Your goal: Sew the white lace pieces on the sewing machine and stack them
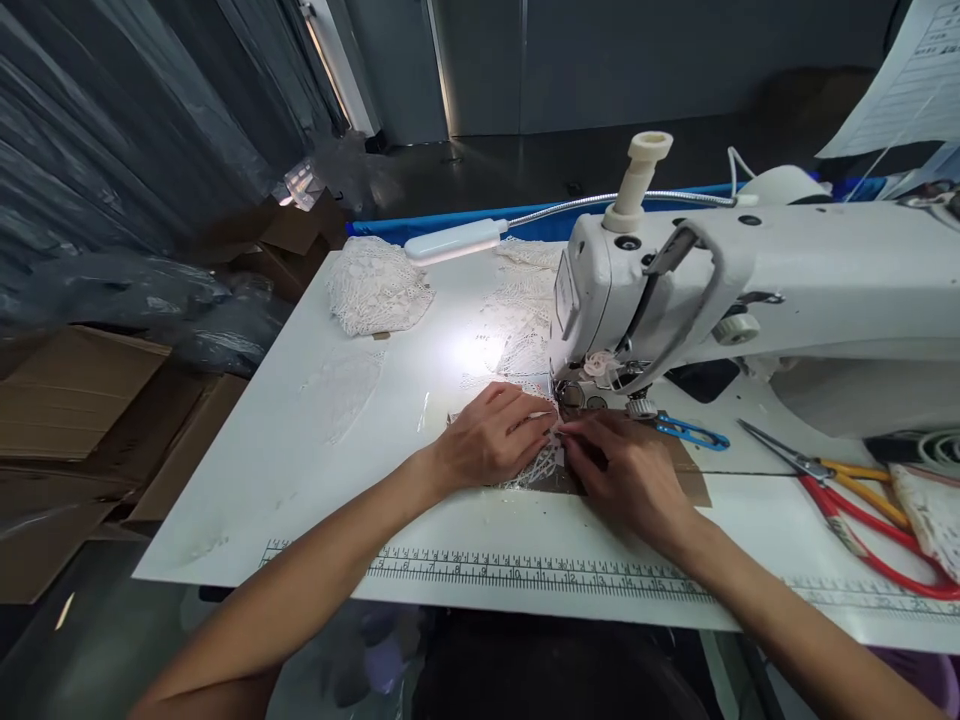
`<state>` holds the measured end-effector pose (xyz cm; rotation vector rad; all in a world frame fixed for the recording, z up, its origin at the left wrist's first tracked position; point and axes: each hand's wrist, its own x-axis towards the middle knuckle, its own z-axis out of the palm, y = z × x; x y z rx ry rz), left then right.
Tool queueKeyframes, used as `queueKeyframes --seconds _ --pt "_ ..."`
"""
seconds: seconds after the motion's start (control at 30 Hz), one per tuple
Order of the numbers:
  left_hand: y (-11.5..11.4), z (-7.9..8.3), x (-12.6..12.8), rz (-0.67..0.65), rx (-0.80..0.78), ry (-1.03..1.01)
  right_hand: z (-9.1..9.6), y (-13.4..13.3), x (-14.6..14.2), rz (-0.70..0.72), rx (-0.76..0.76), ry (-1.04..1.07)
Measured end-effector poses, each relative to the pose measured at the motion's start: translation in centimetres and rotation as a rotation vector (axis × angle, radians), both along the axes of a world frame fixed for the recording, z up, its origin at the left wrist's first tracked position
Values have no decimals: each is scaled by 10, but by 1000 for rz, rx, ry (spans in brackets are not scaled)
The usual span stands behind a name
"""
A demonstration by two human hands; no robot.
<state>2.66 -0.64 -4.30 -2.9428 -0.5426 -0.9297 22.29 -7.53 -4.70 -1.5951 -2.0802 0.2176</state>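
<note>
White openwork lace [541, 466] lies under the needle area of a white sewing machine [847, 265]. On its left side, my left hand [491, 435] presses down on the lace, its fingers bent and closed together at the edge beside the presser foot. My right hand [634, 475] pinches the lace's edge from the right, just in front of the foot; its fingertips nearly meet those of my left hand. More lace [521, 300] spreads behind the foot. The needle tip is too small to make out.
A lit lamp [454, 243] hangs over the white table [247, 450]. Folded lace [379, 285] lies at the back left. Blue thread snips [691, 432] and red-handled scissors [862, 520] rest on the right. A ruler strip [487, 572] runs along the front edge. Cardboard boxes [75, 390] stand left.
</note>
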Motion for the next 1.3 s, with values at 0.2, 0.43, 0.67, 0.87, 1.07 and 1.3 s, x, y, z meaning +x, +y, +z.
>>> queueKeyframes --seconds 0.2,0.43,0.67,0.87,1.07,1.3 --pt "-1 -7 7 -80 -99 47 9 2 5 172 -48 -114" --pt "-1 -14 4 -74 -155 -35 11 23 38 156 -195 105" --pt "-2 -11 3 -50 -109 -37 -8 17 29 223 14 -53" --pt "-2 -8 4 -40 -70 -5 -4 18 23 241 79 -173" --pt "-1 -11 4 -75 -105 -46 -8 13 26 224 26 -75" --pt "2 -11 5 -98 -178 -63 -11 12 26 201 32 -55"
